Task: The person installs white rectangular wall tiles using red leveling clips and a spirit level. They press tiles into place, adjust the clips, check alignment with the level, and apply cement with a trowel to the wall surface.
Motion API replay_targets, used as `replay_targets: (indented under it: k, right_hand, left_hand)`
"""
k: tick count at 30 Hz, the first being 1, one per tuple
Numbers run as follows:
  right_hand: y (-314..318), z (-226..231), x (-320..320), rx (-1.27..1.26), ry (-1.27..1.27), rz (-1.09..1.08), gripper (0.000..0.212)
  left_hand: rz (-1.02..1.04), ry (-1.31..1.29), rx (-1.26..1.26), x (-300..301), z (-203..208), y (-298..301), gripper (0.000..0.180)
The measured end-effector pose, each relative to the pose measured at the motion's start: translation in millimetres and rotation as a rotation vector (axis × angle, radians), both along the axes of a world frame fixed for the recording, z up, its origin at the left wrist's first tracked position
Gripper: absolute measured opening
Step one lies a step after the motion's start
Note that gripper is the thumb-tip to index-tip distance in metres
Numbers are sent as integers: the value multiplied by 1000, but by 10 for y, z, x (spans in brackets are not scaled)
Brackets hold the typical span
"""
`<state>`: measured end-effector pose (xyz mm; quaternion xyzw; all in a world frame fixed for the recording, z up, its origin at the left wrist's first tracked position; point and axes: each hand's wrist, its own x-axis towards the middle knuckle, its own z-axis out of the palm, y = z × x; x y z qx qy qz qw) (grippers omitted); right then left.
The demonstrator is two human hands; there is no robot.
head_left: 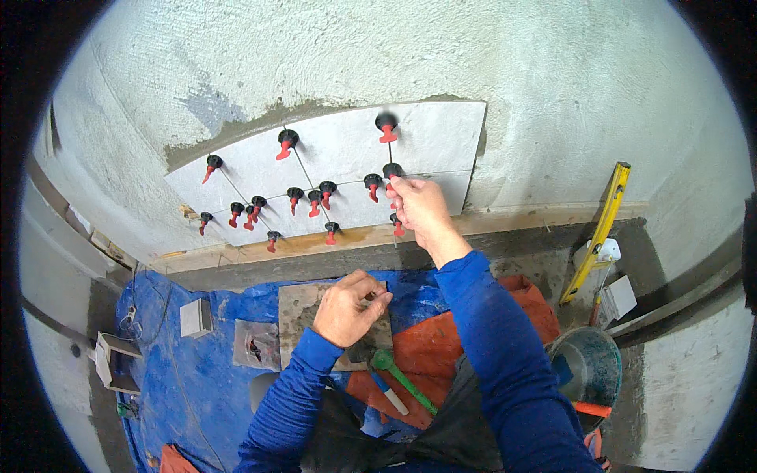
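Right hand: reaching up to the wall, pinching the red handle of a leveling clip between thumb and fingers.
Gripped clip: standing out from the wall tiles, at the rightmost upright joint, close to its crossing with the long level joint.
Left hand: held low in front of the body, fingers curled toward the thumb; cannot tell whether closed around anything.
Other clips: dotted along the joints, black-capped with red handles, some bunched near the crossings.
Under the tiles: running along the lower edge, a wooden batten.
Below the left hand: lying on a blue tarp, a stained board.
Left of the board: a clear plastic bag, then a pale block.
Near the knees: a green tool and a blue-and-white tool, over orange sheeting.
Far right: a yellow spirit level leaning, a bucket nearer.
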<state>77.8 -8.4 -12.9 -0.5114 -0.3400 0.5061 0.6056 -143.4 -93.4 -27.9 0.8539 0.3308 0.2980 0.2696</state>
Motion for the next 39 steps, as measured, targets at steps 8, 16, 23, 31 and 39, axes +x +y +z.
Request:
replay_targets:
  k: [8, 16, 23, 31, 39]
  right_hand:
    - [-42, 61, -193, 196, -1034, -460, 31]
    - [-75, 189, -188, 171, -1045, -451, 32]
    - [-32, 149, -168, 122, -987, -417, 34]
    - [18, -17, -155, 178, -866, -412, 27]
    - [-74, 40, -132, 147, -804, -322, 27]
  left_hand:
    - [9, -20, 23, 59, -27, -2, 15]
    - [43, 39, 1, 79, -9, -2, 13]
    - [28, 9, 26, 73, -3, 3, 16]
    - [71, -11, 58, 78, -13, 35, 15]
    - [432, -272, 247, 381, 263, 543, 19]
